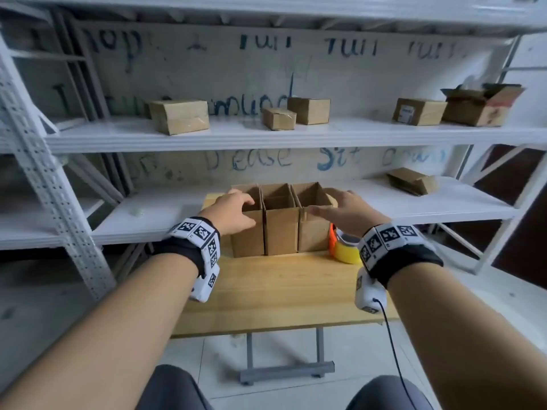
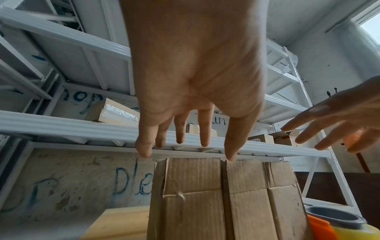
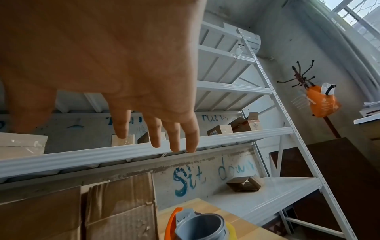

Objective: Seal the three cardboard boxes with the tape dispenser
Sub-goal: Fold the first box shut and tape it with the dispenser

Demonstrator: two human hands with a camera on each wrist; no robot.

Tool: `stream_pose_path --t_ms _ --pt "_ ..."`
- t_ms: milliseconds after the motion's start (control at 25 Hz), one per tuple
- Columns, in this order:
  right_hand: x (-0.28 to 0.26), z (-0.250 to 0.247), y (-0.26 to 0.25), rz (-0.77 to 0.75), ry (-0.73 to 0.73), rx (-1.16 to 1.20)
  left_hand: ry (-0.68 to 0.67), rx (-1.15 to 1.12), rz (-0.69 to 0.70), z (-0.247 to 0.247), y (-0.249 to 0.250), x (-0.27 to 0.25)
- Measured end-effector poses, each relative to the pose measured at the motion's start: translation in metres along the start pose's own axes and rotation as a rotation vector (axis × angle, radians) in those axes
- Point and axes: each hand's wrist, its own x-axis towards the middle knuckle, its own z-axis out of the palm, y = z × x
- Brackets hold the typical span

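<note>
Three open-topped cardboard boxes stand side by side on the wooden table [image 1: 281, 291]: left box [image 1: 248, 235], middle box [image 1: 281, 229], right box [image 1: 313, 232]. My left hand [image 1: 233, 211] hovers over the left box's near rim, fingers loosely spread and holding nothing; the left wrist view shows its fingers [image 2: 205, 129] hanging just above the cardboard [image 2: 195, 203]. My right hand [image 1: 340, 208] is spread above the right box [image 3: 121, 211], empty. The tape dispenser [image 1: 344, 247], orange handle with a yellow roll, stands on the table right of the boxes, under my right wrist [image 3: 197, 227].
White metal shelving [image 1: 266, 134] rises directly behind the table. Its upper shelf carries several closed cardboard boxes [image 1: 179, 115]. A flattened box [image 1: 411, 180] lies on the lower shelf at right. A coat stand with an orange bag [image 3: 322, 102] is off to the right.
</note>
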Motion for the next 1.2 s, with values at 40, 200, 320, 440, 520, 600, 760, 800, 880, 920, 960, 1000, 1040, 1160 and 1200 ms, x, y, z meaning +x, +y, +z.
stream_pose_path --t_ms 40,200,320,440,520,600,760,800,880,920,960,1000,1040,1160,1200 --pt "-0.002 0.002 -0.002 0.009 -0.013 0.015 -0.016 0.017 -0.011 0.000 -0.002 0.001" --pt "0.005 0.017 -0.003 0.031 -0.065 0.047 -0.058 0.028 -0.061 0.010 -0.016 0.006" --pt "0.006 0.030 -0.006 0.030 -0.022 0.069 0.004 0.094 -0.039 0.021 -0.023 0.007" --pt "0.009 0.042 -0.016 -0.034 0.059 0.143 0.178 0.186 -0.010 0.021 -0.025 0.008" --pt "0.010 0.046 -0.024 -0.086 0.048 0.158 0.230 0.182 -0.013 0.017 -0.028 0.007" --pt "0.011 0.051 -0.030 -0.105 0.032 0.163 0.245 0.196 -0.028 0.014 -0.030 0.003" --pt "0.009 0.063 -0.038 -0.096 0.023 0.191 0.206 0.222 -0.075 0.011 -0.035 -0.004" --pt "0.008 0.064 -0.040 -0.098 0.015 0.198 0.199 0.224 -0.077 0.010 -0.035 -0.006" --pt "0.006 0.064 -0.044 -0.106 0.009 0.209 0.195 0.231 -0.066 0.009 -0.032 -0.008" --pt "0.004 0.064 -0.044 -0.112 0.014 0.211 0.195 0.227 -0.056 0.008 -0.030 -0.010" --pt "0.002 0.064 -0.045 -0.119 0.016 0.207 0.185 0.217 -0.050 0.009 -0.026 -0.013" --pt "0.000 0.064 -0.045 -0.128 0.021 0.201 0.186 0.190 -0.036 0.010 -0.023 -0.015" --pt "-0.003 0.064 -0.044 -0.141 0.022 0.193 0.179 0.151 -0.029 0.011 -0.020 -0.016" --pt "-0.009 0.067 -0.042 -0.186 0.014 0.190 0.139 0.065 -0.012 0.014 -0.007 -0.019" --pt "-0.011 0.067 -0.041 -0.195 0.007 0.198 0.129 0.049 -0.001 0.014 -0.001 -0.019"
